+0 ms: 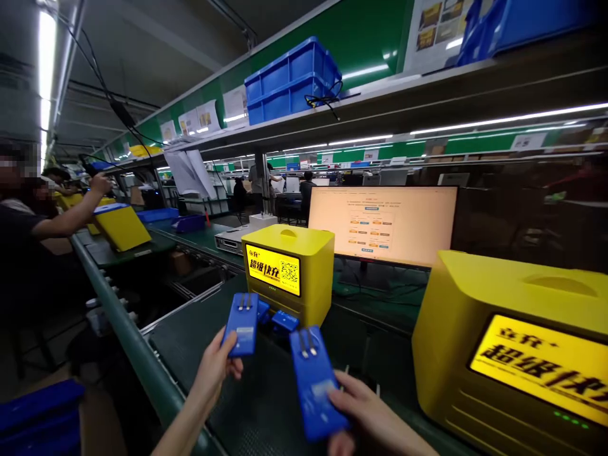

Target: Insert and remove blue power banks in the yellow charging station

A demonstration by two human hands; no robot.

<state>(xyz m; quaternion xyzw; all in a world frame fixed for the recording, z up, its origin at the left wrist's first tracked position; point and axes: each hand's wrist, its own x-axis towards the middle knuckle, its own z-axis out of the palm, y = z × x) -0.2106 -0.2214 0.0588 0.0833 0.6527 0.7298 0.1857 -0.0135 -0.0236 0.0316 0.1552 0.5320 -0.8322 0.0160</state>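
Observation:
My left hand (pixel 219 360) grips a blue power bank (pixel 243 339), thumb across its lower face, with short built-in cables at its top end. A second blue power bank (pixel 311 380), larger in view, is held by its lower right edge in my right hand (pixel 354 402); it too has two short cables near the top. Just beyond them stands a yellow charging cabinet (pixel 311 266) with a lit front screen. Two blue power banks (pixel 285 321) stick out of its lower front. On the right, a second yellow cabinet (pixel 441 354) is nearer to me.
A lit monitor (pixel 380 221) stands behind the cabinets. Blue crates (pixel 292 79) sit on the shelf overhead. Along the bench's left side runs a green rail (pixel 128 345). At far left, a person's arm (pixel 71 215) reaches over another yellow cabinet (pixel 121 228). Blue items (pixel 42 418) lie at lower left.

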